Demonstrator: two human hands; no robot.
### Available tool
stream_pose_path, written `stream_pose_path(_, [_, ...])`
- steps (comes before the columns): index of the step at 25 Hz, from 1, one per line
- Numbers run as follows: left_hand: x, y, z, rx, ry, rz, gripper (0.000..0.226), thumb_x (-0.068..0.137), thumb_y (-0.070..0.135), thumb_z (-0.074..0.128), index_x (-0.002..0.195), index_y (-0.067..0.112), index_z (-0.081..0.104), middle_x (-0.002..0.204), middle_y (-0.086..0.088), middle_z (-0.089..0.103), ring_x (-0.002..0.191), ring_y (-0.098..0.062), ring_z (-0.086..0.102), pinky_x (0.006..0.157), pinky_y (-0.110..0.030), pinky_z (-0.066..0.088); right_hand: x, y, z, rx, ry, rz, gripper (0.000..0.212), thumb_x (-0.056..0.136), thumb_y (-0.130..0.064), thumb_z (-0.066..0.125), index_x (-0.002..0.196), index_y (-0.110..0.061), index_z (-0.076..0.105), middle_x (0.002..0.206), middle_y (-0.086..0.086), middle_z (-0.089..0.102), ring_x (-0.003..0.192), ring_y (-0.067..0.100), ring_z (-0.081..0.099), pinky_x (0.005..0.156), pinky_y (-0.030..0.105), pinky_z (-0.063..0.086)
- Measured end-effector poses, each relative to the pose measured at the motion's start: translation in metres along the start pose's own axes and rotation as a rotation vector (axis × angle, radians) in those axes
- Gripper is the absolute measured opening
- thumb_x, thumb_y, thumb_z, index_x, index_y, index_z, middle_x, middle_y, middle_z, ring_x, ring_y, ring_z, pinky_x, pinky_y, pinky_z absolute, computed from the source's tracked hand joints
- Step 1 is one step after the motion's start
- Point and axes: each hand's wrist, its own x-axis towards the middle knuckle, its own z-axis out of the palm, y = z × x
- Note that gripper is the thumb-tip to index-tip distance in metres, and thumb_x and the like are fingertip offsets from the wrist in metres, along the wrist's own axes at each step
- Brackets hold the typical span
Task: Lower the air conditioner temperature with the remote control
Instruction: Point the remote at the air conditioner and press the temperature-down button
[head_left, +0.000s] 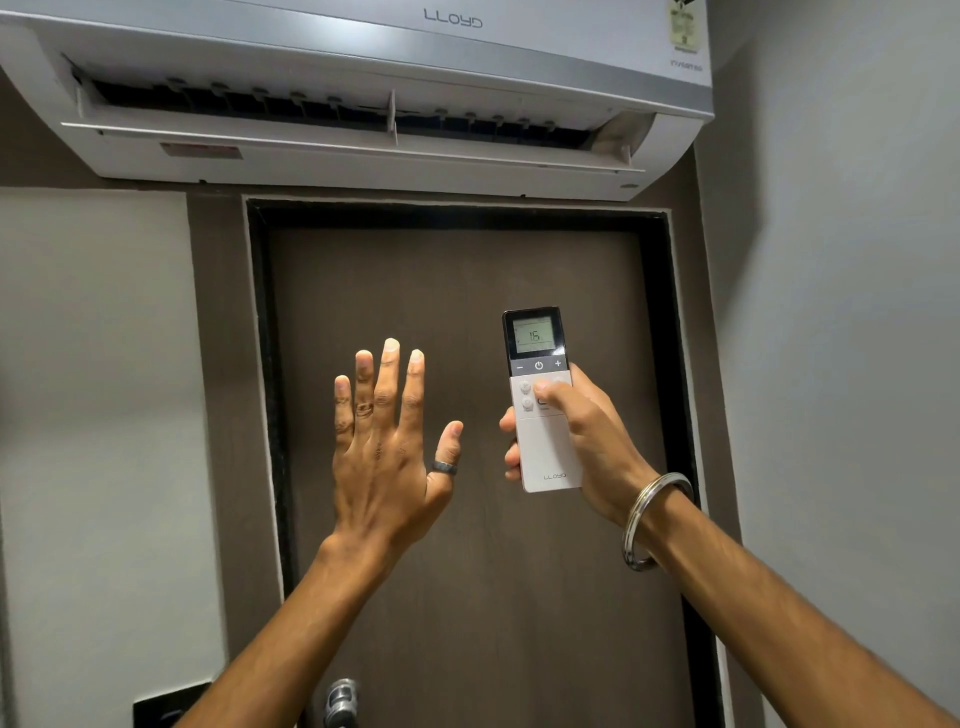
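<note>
Lloyd remote control (543, 400) is held upright in the right hand (582, 431), in front of a brown door (467, 322). Long axis runs near vertical, screen end uppermost and aimed toward the Lloyd air conditioner (363, 78) mounted on the wall directly above, louvre open. Fingers are wrapped around the lower body from behind; thumb (556, 395) is laid across the front, resting on the pale button field just below the dark strip.

Display reads 16. The minus key (520, 367) sits at the left end of that dark strip, above and to the left of the thumb tip; the plus key lies at the right end. A short reach up and left would be judged necessary for a further decrease.

Left hand (384, 447) is raised beside the remote, apart from it, fingers spread and extended, nothing held. A steel bangle (655, 519) is worn on the right wrist.
</note>
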Motion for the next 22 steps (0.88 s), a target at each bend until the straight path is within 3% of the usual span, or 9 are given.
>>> stream_pose_path(22, [-0.0068, -0.0002, 0.0028, -0.02, -0.021, -0.013, 0.079, 0.101, 0.054, 0.04, 0.164, 0.011, 0.02, 0.174, -0.015, 0.009, 0.162, -0.031, -0.001, 0.132, -0.047, -0.004, -0.0083, -0.0021, 0.0015, 0.02, 0.025, 0.008, 0.016, 0.108, -0.023, 0.046, 0.118, -0.013, 0.053, 0.084, 0.012, 0.077, 0.058, 0.03, 0.07, 0.056, 0.042, 0.064])
